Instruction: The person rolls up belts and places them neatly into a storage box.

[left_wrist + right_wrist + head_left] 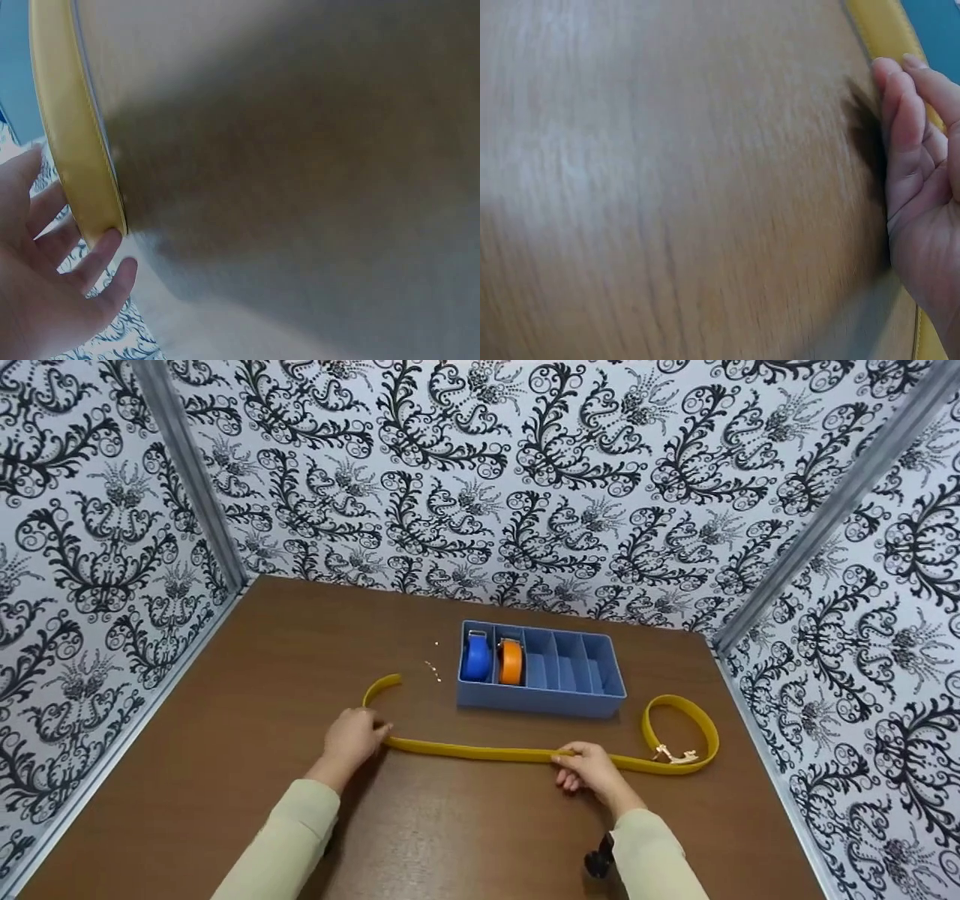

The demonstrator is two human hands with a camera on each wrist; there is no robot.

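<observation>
A long yellow belt (465,751) stretches across the wooden table, its buckle (675,755) lying inside a loop at the right. Toward the belt's free end, my left hand (355,735) holds the strap; past it the tip curves up and away. In the left wrist view the fingers (97,259) of that hand lie against the strap. My right hand (592,771) pinches the strap between thumb and forefinger, left of the loop. The right wrist view shows this hand at the frame's edge, the other fingers (906,124) bent, with part of the strap hidden behind it.
Behind the belt stands a blue divided box (540,701). A rolled blue belt (476,658) and a rolled orange belt (511,662) occupy its left compartments. Small bright specks (433,668) dot the table left of the box. Patterned walls (480,510) enclose the table's back and sides.
</observation>
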